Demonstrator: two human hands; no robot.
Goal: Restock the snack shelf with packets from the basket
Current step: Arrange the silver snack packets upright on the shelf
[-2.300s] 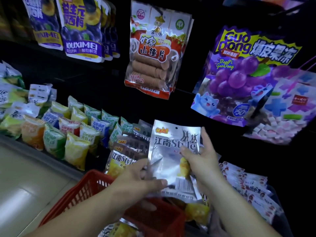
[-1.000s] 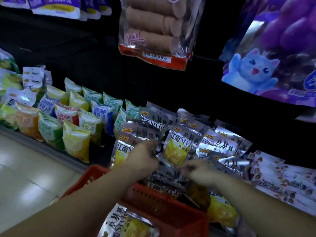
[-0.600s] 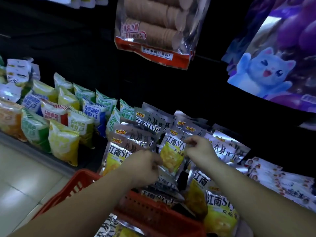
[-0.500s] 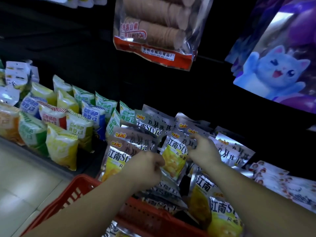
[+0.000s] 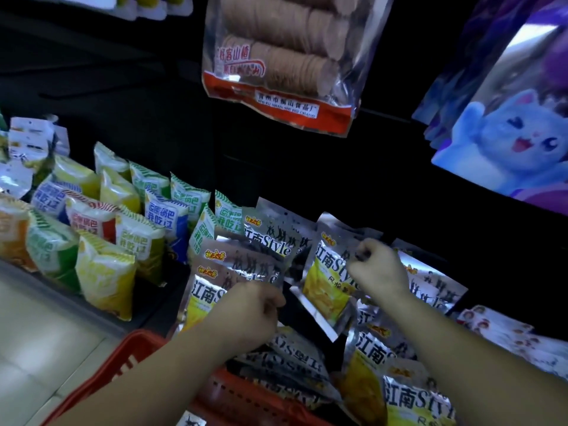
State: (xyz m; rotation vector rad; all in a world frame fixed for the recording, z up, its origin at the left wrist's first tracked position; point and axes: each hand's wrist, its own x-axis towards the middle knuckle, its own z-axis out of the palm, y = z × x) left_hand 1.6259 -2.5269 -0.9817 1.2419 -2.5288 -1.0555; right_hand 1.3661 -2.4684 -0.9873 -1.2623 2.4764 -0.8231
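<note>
Gripping hand: right hand (image 5: 379, 270), fingers curled, pinches the top edge of a silver packet (image 5: 325, 284) at the centre of the frame.
Silver packet: tilted, between similar packets on the shelf (image 5: 49, 279).
Left hand (image 5: 255, 312): fingers curled, just beside a front packet (image 5: 206, 290); I cannot tell if it grips.
Red basket (image 5: 135, 361): lower centre, with more packets (image 5: 295, 367) in it.
</note>
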